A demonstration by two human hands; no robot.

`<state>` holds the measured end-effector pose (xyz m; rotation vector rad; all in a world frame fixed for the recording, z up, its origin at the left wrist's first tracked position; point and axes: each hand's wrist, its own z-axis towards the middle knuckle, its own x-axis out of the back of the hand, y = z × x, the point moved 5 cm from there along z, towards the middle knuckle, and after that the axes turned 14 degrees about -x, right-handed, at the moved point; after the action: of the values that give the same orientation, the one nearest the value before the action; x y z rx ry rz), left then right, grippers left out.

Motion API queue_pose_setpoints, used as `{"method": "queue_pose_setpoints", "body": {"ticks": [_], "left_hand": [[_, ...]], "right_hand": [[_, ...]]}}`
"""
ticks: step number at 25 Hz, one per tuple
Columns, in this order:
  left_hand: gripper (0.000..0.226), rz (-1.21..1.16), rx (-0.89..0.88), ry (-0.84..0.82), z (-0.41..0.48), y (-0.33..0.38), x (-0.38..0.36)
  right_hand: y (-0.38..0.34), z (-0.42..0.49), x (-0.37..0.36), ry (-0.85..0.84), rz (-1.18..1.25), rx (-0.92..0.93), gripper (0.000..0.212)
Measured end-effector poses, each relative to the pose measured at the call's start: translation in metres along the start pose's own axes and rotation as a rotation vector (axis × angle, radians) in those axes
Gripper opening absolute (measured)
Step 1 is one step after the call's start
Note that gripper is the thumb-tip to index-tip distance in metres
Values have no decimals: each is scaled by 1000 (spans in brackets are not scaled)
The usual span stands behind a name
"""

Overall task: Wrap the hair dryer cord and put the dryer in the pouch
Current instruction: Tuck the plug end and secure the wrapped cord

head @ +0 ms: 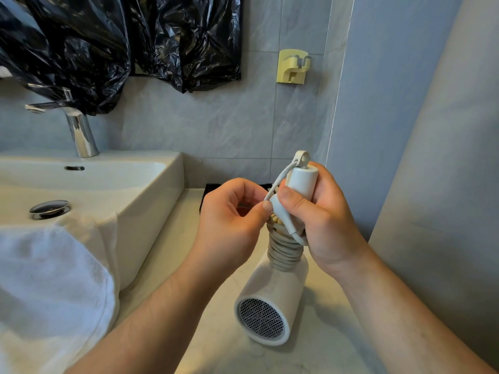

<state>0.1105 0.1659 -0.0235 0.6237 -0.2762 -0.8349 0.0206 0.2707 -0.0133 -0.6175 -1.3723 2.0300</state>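
Observation:
A white hair dryer [272, 292] is held upside down above the counter, handle up, its mesh grille facing me. The white cord [285, 252] is coiled in several tight turns around the handle. My right hand [321, 220] grips the top of the handle, thumb pressing the cord's end piece against it. My left hand [232, 220] pinches the cord end right beside that thumb. A black object [209, 190], possibly the pouch, lies on the counter behind my hands, mostly hidden.
A white sink basin [151, 184] with a chrome faucet [81, 130] fills the left. A white towel [48, 279] drapes over the basin's front. Black plastic sheeting [108, 41] hangs on the wall, next to a yellow wall holder [293, 66]. The pale counter [324, 333] runs below the dryer.

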Motion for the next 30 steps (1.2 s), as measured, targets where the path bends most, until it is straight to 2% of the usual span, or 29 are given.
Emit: {"method": "queue_pose_setpoints", "body": {"ticks": [5,11,14,18,21,24,27,30], "left_hand": [[3,172,-103,28,-5,9,-2],[11,168,-124,76,-6,11,-3],[5,119,-117,93,-6,11,-3],[3,-69,-44,91,-3,6,-3],[9,-197,34,48,0,3,-5],[16,-182,46,3,0,0,-6],[16,-172,59,22,0,-2,-4],[20,-200,67,34,0,-3,-5]], "right_hand": [[1,0,1,49,-39,27,21],[1,0,2,45,-36,23,23],[1,0,1,34,-9,17,24],[0,-1,0,34,-1,21,25],[0,0,-1,28,-12,22,25],[0,1,0,-19,-12,-9,26],[1,0,-1,-131,64,-81,28],[1,1,-1,-157,64,-82,29]]}}
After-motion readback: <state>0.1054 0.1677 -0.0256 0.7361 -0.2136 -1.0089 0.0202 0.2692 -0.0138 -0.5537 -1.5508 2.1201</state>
